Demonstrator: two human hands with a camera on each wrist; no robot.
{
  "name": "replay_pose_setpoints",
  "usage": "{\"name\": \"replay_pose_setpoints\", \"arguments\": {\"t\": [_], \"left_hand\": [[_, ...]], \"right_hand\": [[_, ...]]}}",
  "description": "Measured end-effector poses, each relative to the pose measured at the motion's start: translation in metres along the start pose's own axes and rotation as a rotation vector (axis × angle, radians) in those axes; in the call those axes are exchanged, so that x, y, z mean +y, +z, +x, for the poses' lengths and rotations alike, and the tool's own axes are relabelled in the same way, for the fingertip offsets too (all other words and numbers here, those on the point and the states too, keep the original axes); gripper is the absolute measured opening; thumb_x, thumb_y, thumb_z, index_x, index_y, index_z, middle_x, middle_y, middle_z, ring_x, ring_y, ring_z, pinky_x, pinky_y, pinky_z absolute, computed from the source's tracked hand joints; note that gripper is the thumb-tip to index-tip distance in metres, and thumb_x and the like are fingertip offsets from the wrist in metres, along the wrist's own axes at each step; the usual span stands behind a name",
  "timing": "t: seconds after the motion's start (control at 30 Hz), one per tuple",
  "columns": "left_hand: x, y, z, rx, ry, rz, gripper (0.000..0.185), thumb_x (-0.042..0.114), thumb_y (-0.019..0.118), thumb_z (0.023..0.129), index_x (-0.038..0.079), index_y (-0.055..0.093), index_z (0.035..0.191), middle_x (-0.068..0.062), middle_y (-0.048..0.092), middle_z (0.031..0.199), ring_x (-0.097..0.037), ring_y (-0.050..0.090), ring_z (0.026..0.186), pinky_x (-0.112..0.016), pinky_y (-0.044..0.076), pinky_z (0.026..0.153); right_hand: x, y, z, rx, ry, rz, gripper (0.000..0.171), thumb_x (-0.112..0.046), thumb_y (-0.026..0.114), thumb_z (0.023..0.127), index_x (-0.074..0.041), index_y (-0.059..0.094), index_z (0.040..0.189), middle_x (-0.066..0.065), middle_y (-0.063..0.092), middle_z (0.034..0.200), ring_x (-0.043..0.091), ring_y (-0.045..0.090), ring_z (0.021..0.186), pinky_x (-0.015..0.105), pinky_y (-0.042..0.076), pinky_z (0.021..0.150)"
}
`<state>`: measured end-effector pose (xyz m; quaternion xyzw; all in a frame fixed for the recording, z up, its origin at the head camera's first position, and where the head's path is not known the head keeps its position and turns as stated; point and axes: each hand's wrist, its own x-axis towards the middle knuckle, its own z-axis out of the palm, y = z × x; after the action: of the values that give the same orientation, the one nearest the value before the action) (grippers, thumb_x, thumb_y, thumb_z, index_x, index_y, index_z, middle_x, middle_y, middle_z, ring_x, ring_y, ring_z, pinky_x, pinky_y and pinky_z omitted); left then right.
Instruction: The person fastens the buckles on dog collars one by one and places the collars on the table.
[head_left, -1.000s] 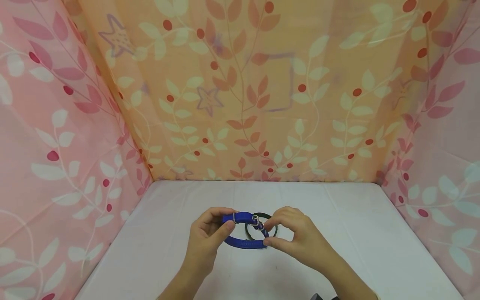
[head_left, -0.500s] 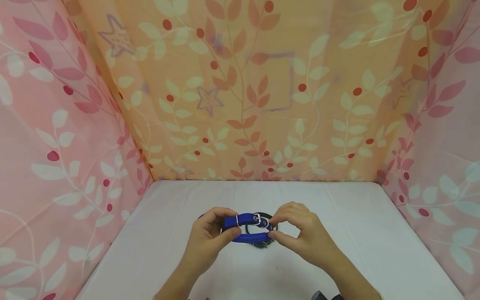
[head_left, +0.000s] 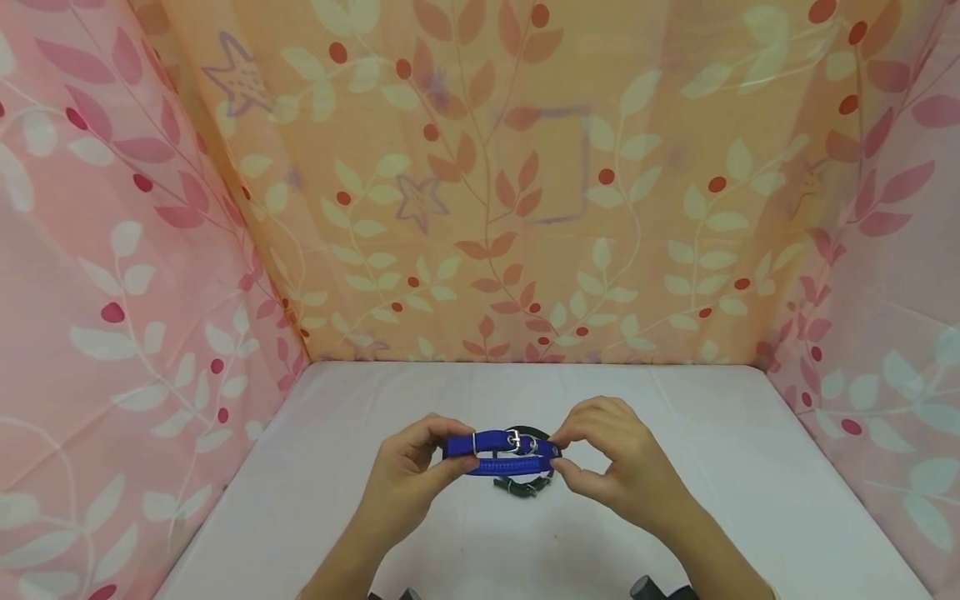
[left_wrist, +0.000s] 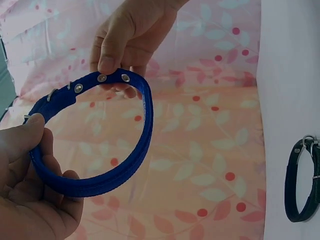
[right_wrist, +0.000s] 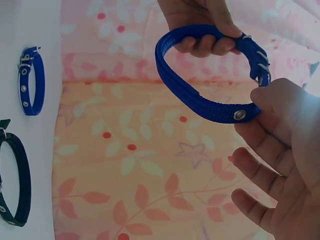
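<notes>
A blue buckled collar (head_left: 495,440) with metal eyelets is held up over the table as a closed loop. My left hand (head_left: 408,471) pinches its left side between thumb and fingers, close to the metal keeper. At the opposite side, the thumb and fingertips of my right hand (head_left: 618,458) pinch the strap near an eyelet. In the right wrist view the other fingers of the right hand (right_wrist: 280,160) spread away from the strap. A dark green collar (head_left: 517,488) lies on the table behind and below, partly hidden by the blue one.
The white table (head_left: 360,400) is enclosed by floral curtains (head_left: 480,275) at the back and both sides. A second blue collar (right_wrist: 38,85) lies on the table near the dark one in the right wrist view. A dark cylindrical object (head_left: 647,587) shows at the bottom edge.
My right hand has moved slightly right and up. The blue collar has tilted to a flatter loop, its buckle shifting a little, and more of the dark collar's lower side shows.
</notes>
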<state>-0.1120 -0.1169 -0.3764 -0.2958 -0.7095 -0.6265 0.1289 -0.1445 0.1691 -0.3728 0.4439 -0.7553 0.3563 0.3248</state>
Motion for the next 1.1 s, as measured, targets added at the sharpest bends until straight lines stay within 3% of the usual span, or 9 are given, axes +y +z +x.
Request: {"name": "replay_pose_setpoints", "arguments": {"t": [0.2, 0.4, 0.53, 0.67, 0.83, 0.97, 1.1], "left_hand": [[-0.006, 0.0, 0.002, -0.013, 0.03, 0.005, 0.026, -0.004, 0.074, 0.09, 0.005, 0.068, 0.113, -0.01, 0.069, 0.101, -0.014, 0.064, 0.094, -0.024, 0.055, 0.09], [-0.008, 0.001, 0.003, 0.005, -0.028, 0.069, 0.025, 0.005, 0.078, 0.09, 0.014, 0.07, 0.112, -0.004, 0.071, 0.103, -0.017, 0.065, 0.099, -0.027, 0.052, 0.096], [-0.008, 0.002, 0.003, 0.023, -0.114, 0.148, 0.026, 0.013, 0.081, 0.089, 0.023, 0.071, 0.111, 0.004, 0.071, 0.107, -0.019, 0.064, 0.103, -0.033, 0.05, 0.098], [-0.008, 0.002, 0.005, 0.007, -0.247, 0.225, 0.033, 0.017, 0.083, 0.087, 0.032, 0.071, 0.114, 0.014, 0.071, 0.113, -0.015, 0.063, 0.11, -0.043, 0.049, 0.102], [-0.011, -0.001, 0.009, -0.02, -0.349, 0.27, 0.037, 0.021, 0.085, 0.086, 0.033, 0.069, 0.116, 0.018, 0.071, 0.115, -0.009, 0.063, 0.115, -0.05, 0.048, 0.106], [-0.013, -0.003, 0.009, -0.098, -0.436, 0.236, 0.038, 0.035, 0.079, 0.09, 0.028, 0.065, 0.125, 0.012, 0.072, 0.118, -0.014, 0.065, 0.112, -0.048, 0.05, 0.102], [-0.013, -0.005, 0.008, -0.214, -0.534, 0.103, 0.057, 0.044, 0.075, 0.093, 0.022, 0.055, 0.141, -0.002, 0.07, 0.126, -0.023, 0.066, 0.108, -0.044, 0.054, 0.098]], "right_hand": [[0.002, 0.0, 0.001, 0.003, -0.022, -0.016, 0.028, -0.014, 0.085, 0.078, -0.022, 0.073, 0.101, -0.016, 0.07, 0.096, 0.012, 0.062, 0.099, 0.026, 0.041, 0.1], [0.003, -0.001, 0.002, 0.007, -0.017, -0.014, 0.02, -0.021, 0.083, 0.086, -0.022, 0.074, 0.104, -0.015, 0.071, 0.098, 0.013, 0.062, 0.101, 0.027, 0.041, 0.102], [0.004, -0.001, 0.002, 0.033, -0.025, 0.001, 0.015, -0.027, 0.08, 0.091, -0.02, 0.074, 0.104, -0.013, 0.072, 0.098, 0.014, 0.063, 0.1, 0.027, 0.041, 0.102], [0.005, 0.0, 0.002, 0.078, -0.051, 0.013, 0.016, -0.029, 0.076, 0.095, -0.016, 0.075, 0.104, -0.008, 0.072, 0.097, 0.017, 0.064, 0.098, 0.027, 0.041, 0.101], [0.007, -0.001, 0.003, 0.132, -0.08, 0.013, 0.02, -0.031, 0.072, 0.097, -0.012, 0.076, 0.103, -0.002, 0.072, 0.096, 0.019, 0.063, 0.097, 0.027, 0.04, 0.102], [0.007, -0.002, 0.004, 0.16, -0.093, 0.015, 0.022, -0.031, 0.072, 0.098, -0.009, 0.076, 0.102, 0.001, 0.072, 0.096, 0.021, 0.063, 0.097, 0.026, 0.04, 0.103], [0.006, -0.003, 0.006, 0.186, -0.109, 0.013, 0.024, -0.03, 0.072, 0.098, -0.007, 0.076, 0.1, 0.003, 0.073, 0.095, 0.023, 0.063, 0.097, 0.027, 0.04, 0.104]]}}
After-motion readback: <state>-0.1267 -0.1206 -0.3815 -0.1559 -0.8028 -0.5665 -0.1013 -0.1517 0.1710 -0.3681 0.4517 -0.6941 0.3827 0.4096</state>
